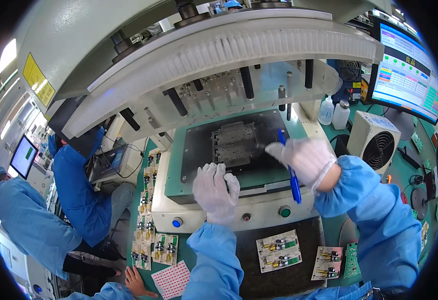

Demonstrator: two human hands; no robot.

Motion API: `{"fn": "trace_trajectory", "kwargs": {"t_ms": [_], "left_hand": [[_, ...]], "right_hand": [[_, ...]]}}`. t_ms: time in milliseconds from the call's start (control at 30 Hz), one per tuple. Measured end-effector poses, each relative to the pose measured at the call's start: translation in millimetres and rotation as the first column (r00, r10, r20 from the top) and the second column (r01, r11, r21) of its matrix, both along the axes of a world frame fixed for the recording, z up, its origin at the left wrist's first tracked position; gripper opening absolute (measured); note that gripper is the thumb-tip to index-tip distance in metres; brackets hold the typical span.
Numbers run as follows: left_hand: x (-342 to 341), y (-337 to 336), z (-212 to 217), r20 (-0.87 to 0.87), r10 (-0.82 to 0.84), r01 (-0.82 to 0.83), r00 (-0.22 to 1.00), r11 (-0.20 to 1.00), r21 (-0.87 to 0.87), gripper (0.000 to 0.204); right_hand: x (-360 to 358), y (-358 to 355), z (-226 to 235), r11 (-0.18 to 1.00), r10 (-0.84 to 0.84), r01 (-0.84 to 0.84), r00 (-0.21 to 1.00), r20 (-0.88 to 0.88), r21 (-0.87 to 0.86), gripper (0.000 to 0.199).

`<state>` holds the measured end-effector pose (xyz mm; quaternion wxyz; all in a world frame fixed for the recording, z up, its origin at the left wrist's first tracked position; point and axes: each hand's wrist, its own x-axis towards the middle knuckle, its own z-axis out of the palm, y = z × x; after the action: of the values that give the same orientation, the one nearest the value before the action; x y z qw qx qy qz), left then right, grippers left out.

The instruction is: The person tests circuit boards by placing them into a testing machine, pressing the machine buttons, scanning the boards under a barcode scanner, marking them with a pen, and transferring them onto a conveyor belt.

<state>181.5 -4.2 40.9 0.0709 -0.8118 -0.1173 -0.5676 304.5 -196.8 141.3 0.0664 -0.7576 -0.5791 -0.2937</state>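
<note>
My left hand (pixel 215 192), in a white glove, lies palm down on the front edge of a black fixture plate (pixel 196 150), its fingers stretched out and holding nothing visible. My right hand (pixel 306 160), gloved too, hovers over the plate's right side, closed on a blue pen (pixel 295 186) that slants down past the fingers. A dark smear beside its fingertips is too blurred to make out. In the middle of the plate sits a grey recessed nest (pixel 235 142) with small holes. The plate rests on a green base (pixel 179 187).
A raised clear press plate (pixel 219 52) with black posts (pixel 177 101) hangs above. Below are blue (pixel 177 222) and green (pixel 285 211) buttons. Circuit boards (pixel 279 251) lie in front and at left. A fan unit (pixel 375 142), bottles (pixel 341 115) and monitor (pixel 406 70) stand right. Co-workers (pixel 81 185) are left.
</note>
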Motion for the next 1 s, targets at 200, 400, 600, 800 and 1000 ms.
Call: {"fn": "trace_trajectory", "kwargs": {"t_ms": [200,400,600,800,1000], "left_hand": [[1.4,3.4,-2.5,0.018,0.007,-0.007,1.0,1.0,0.005,0.022],[5.4,1.3,-2.4,0.03,0.01,-0.01,1.0,1.0,-0.008,0.02],[7.1,3.2,-3.1,0.043,0.016,-0.015,0.999,1.0,-0.016,0.019],[6.3,2.1,-3.8,0.056,0.011,-0.01,0.998,1.0,-0.021,0.018],[7.7,-1.8,3.0,0.072,0.008,-0.005,0.997,0.999,-0.038,0.012]], "right_hand": [[1.1,1.6,-1.0,0.999,-0.034,0.034,0.987,-0.155,-0.005,0.03],[1.1,5.3,1.7,0.999,-0.034,0.041,0.981,-0.193,0.033,0.028],[7.0,15.6,3.2,0.996,0.073,-0.059,0.975,-0.21,0.07,0.029],[7.6,21.1,6.0,0.998,0.054,-0.043,0.97,-0.237,0.052,0.023],[8.8,26.3,7.5,0.994,0.108,-0.109,0.973,-0.203,0.007,0.029]]}}
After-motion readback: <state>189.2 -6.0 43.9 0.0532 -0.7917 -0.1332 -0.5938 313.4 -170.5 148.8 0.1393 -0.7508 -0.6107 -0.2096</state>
